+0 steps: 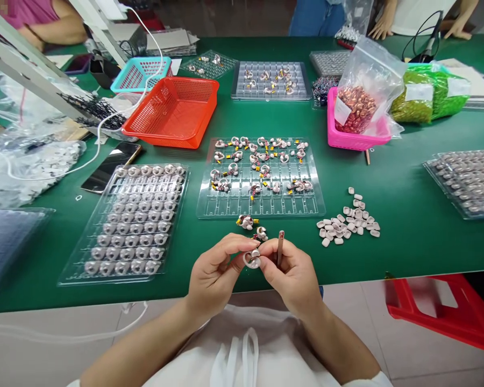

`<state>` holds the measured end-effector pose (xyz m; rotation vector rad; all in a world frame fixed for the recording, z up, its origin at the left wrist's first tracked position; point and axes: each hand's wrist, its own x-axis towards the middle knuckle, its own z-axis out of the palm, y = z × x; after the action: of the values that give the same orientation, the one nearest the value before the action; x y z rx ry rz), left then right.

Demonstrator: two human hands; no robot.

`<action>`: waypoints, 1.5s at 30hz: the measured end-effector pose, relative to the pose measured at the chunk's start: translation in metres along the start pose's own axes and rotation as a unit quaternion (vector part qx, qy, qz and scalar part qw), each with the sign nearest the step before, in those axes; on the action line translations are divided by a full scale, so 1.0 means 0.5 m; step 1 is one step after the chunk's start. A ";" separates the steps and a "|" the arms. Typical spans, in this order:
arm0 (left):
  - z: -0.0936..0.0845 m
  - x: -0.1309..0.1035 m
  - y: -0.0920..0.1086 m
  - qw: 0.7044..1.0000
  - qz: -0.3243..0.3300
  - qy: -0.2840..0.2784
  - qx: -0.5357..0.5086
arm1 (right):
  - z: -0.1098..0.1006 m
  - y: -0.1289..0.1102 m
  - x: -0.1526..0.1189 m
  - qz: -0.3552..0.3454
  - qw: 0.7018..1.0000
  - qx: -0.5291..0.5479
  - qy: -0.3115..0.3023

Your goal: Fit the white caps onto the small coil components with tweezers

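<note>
Pinching 1 pale ring-shaped part (253, 262) between my left hand (214, 271) and right hand (296, 274) above the table's (266, 119) near edge, I could fumble it if the slim tool (280, 248) in my right grip shifts.

A small-parts assembly workshop: the green worktable (258, 121) carries a clear compartment tray (234, 207) of wired parts (265, 171) at centre, a second tray (70, 275) of matching shells (123, 267) at left and a pink basket (357, 142) of bagged pieces (354, 112) at right, with people (384, 24) along its far edge.
</note>
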<state>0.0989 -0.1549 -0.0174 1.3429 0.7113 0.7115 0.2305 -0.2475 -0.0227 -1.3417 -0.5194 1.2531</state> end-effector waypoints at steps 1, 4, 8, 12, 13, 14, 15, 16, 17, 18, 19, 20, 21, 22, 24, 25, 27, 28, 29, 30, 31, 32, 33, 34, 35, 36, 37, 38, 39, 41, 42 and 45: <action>-0.001 0.000 0.001 1.000 -0.007 -0.001 0.013 | -0.004 -0.003 0.001 0.007 1.000 -0.008 -0.009; -0.002 -0.003 0.001 0.999 -0.018 -0.004 0.042 | -0.012 -0.005 0.003 0.009 0.999 -0.010 -0.037; -0.001 -0.007 -0.002 0.998 -0.005 -0.004 0.059 | -0.015 0.008 0.001 0.003 0.998 0.019 -0.055; -0.001 -0.008 -0.008 0.997 -0.003 0.003 0.078 | -0.010 0.018 -0.004 -0.012 0.998 0.042 -0.047; -0.001 -0.007 -0.008 0.997 0.000 0.003 0.082 | -0.008 0.019 -0.004 -0.015 0.998 0.048 -0.046; -0.001 -0.006 -0.008 0.996 0.005 0.002 0.086 | -0.006 0.020 -0.005 -0.020 0.997 0.053 -0.045; -0.002 -0.004 -0.007 0.996 0.012 0.001 0.091 | -0.004 0.020 -0.006 -0.024 0.997 0.058 -0.042; -0.003 -0.002 -0.006 0.995 0.020 -0.003 0.096 | -0.003 0.021 -0.006 -0.030 0.997 0.062 -0.038; -0.004 0.001 -0.004 0.995 0.031 -0.009 0.100 | -0.002 0.023 -0.007 -0.036 0.996 0.068 -0.033; -0.006 0.004 -0.002 0.994 0.045 -0.017 0.102 | -0.002 0.026 -0.007 -0.041 0.996 0.075 -0.029; -0.009 0.007 0.000 0.993 0.059 -0.028 0.102 | -0.002 0.030 -0.008 -0.044 0.995 0.084 -0.025; -0.012 0.010 0.002 0.991 0.073 -0.042 0.101 | -0.002 0.034 -0.009 -0.045 0.994 0.093 -0.023; -0.015 0.013 0.003 0.990 0.085 -0.057 0.099 | -0.003 0.037 -0.010 -0.046 0.994 0.102 -0.021; -0.018 0.016 0.004 0.988 0.097 -0.069 0.095 | -0.004 0.041 -0.011 -0.047 0.993 0.109 -0.020; -0.023 0.020 0.004 0.987 0.109 -0.085 0.086 | -0.006 0.046 -0.012 -0.053 0.992 0.116 -0.020; -0.024 0.022 0.003 0.986 0.112 -0.088 0.084 | -0.007 0.047 -0.012 -0.056 0.991 0.117 -0.022; -0.025 0.022 0.002 0.986 0.112 -0.089 0.086 | -0.007 0.048 -0.012 -0.060 0.991 0.118 -0.024; -0.024 0.022 0.002 0.986 0.111 -0.090 0.090 | -0.007 0.048 -0.012 -0.060 0.991 0.119 -0.026; -0.024 0.022 0.002 0.985 0.111 -0.091 0.093 | -0.007 0.048 -0.012 -0.061 0.991 0.120 -0.026; -0.023 0.022 0.002 0.985 0.113 -0.091 0.095 | -0.007 0.048 -0.012 -0.062 0.990 0.122 -0.026; -0.023 0.021 0.003 0.984 0.115 -0.092 0.097 | -0.007 0.049 -0.012 -0.063 0.990 0.124 -0.026; -0.023 0.021 0.003 0.984 0.117 -0.092 0.097 | -0.007 0.050 -0.012 -0.065 0.990 0.125 -0.025; -0.023 0.020 0.003 0.984 0.119 -0.092 0.098 | -0.007 0.051 -0.012 -0.065 0.989 0.127 -0.024; -0.023 0.020 0.003 0.983 0.120 -0.092 0.099 | -0.007 0.052 -0.012 -0.064 0.989 0.129 -0.024; -0.024 0.019 0.003 0.983 0.120 -0.093 0.100 | -0.008 0.053 -0.011 -0.061 0.989 0.130 -0.022; -0.024 0.018 0.003 0.983 0.120 -0.093 0.100 | -0.008 0.053 -0.011 -0.058 0.989 0.133 -0.020; -0.024 0.018 0.002 0.983 0.121 -0.094 0.097 | -0.009 0.053 -0.010 -0.053 0.989 0.136 -0.018; -0.024 0.017 0.001 0.983 0.123 -0.096 0.092 | -0.009 0.052 -0.009 -0.049 0.989 0.140 -0.016; -0.024 0.016 0.000 0.984 0.123 -0.097 0.085 | -0.009 0.051 -0.009 -0.045 0.988 0.145 -0.013; -0.022 0.014 -0.002 0.986 0.118 -0.098 0.067 | -0.006 0.048 -0.008 -0.043 0.988 0.149 -0.006; -0.022 0.013 -0.002 0.987 0.112 -0.096 0.058 | -0.005 0.046 -0.008 -0.045 0.988 0.148 -0.003; -0.019 0.012 0.000 0.993 0.076 -0.088 0.030 | 0.003 0.042 -0.011 -0.055 0.988 0.141 0.005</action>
<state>0.0948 -0.1443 -0.0186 1.5071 0.4966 0.6861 0.2196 -0.2566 -0.0395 -1.0674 -0.3857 1.1799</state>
